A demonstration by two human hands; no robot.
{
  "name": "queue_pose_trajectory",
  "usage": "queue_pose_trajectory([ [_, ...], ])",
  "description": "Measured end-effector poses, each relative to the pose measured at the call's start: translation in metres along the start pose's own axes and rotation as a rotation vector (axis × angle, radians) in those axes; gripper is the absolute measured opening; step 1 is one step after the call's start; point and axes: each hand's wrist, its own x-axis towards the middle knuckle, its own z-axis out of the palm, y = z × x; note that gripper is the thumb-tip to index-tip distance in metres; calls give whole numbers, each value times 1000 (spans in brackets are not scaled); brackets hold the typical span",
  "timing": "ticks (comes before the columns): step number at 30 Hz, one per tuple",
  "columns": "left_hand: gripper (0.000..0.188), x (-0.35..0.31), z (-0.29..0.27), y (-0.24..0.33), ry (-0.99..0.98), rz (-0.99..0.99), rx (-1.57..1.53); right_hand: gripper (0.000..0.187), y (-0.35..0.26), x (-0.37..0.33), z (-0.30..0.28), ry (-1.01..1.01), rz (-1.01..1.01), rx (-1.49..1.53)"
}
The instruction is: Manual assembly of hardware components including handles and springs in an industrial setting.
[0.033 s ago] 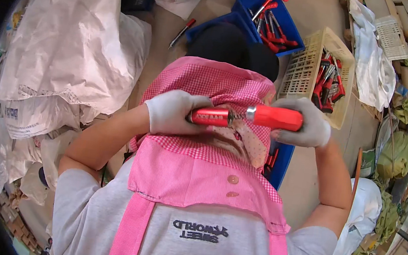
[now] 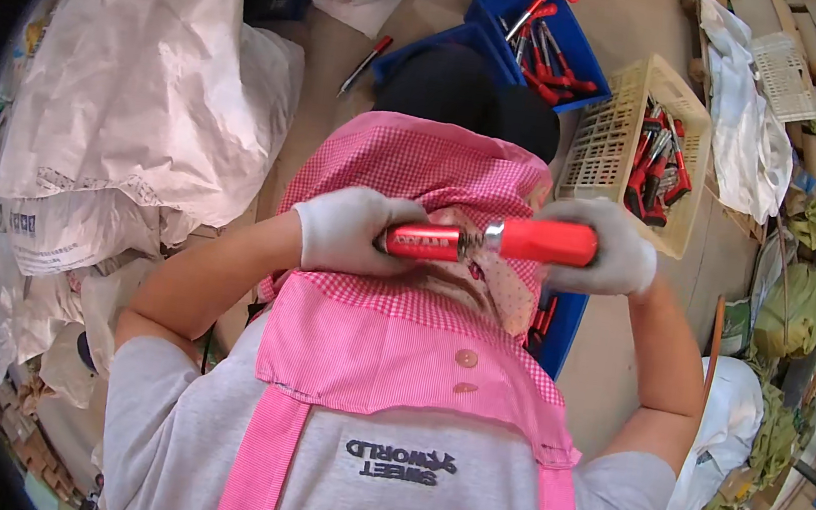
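Observation:
In front of my pink checked apron, my gloved left hand (image 2: 355,231) is closed around a short red tube (image 2: 427,241) with pale lettering. My gloved right hand (image 2: 613,248) grips a red handle (image 2: 548,241) that has a silver metal collar at its inner end. The two pieces lie almost end to end, and a dark coiled or threaded part (image 2: 471,241) shows in the gap between them. Whether they are joined there I cannot tell. The palm sides of both hands are hidden.
Beyond my knees stands a blue bin (image 2: 587,99) of red-handled tools. A cream crate (image 2: 602,141) to its right holds more. Another blue bin (image 2: 562,338) is partly hidden beside my lap. One red-and-silver tool (image 2: 364,66) lies on the floor; large white sacks (image 2: 147,74) fill the left.
Both hands have shifted slightly, the right one a little left. The red tube has turned a little, showing its lettering differently, and the handle sits slightly lower and closer to it.

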Motion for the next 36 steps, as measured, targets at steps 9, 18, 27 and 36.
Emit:
queue_pose_trajectory([
  [9,34,14,13,-16,-510,-231,-585,19,-3,32,25,241,-833,-913],
  [18,40,10,25,-9,-68,-87,130,37,26,13,55,-208,398,868],
  [27,35,8,8,-1,-39,-70,428,30,14,11,53,-160,57,289],
  [36,32,31,15,-27,-592,-104,-354,22,-12,24,27,178,-990,-1109],
])
